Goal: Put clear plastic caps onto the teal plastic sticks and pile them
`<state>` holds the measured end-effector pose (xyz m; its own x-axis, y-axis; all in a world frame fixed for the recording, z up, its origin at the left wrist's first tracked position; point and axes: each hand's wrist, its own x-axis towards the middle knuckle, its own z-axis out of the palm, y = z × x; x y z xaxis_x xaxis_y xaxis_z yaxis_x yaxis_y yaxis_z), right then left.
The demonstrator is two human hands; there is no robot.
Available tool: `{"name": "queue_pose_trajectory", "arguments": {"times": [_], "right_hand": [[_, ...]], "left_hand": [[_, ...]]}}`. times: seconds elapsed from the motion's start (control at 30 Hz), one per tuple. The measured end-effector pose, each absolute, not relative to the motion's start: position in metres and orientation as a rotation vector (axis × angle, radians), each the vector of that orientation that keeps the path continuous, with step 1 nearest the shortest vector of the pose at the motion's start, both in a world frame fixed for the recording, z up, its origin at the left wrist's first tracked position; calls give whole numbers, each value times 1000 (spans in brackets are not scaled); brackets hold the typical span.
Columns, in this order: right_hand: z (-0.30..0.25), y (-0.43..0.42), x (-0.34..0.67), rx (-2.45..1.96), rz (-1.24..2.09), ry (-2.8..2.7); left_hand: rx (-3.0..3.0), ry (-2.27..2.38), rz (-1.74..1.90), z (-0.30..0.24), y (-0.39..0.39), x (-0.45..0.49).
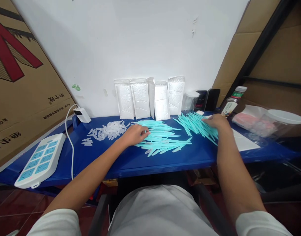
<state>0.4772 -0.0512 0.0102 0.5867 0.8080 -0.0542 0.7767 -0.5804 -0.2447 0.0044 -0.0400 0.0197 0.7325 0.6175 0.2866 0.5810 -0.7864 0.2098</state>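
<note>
My left hand (137, 134) rests at the left edge of the middle pile of thin turquoise sticks (162, 134), its fingers curled and the thumb and forefinger tips together. Whatever lies between those fingertips is too small to make out. Several sticks at the near side of this pile have a translucent whitish end. To the left lies a heap of small translucent caps (108, 129). My right hand (217, 122) is at the right-hand pile of turquoise sticks (197, 126), fingertips pinched together and touching the top of it; what they grip is not clear.
White padded envelopes (140, 100) stand against the wall. A power strip (42, 159) and a white charger (82, 114) with its cable are at left. At right are phones (212, 100), a bottle (230, 103), a clear jar (285, 119) and a white sheet (246, 141).
</note>
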Motion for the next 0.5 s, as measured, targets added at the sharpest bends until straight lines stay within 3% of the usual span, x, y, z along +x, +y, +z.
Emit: {"name": "queue_pose_trajectory", "arguments": {"times": [0.5], "right_hand": [[12, -57, 484, -2581, 199, -1282]], "left_hand": [[2835, 966, 541, 18, -38, 3]]}}
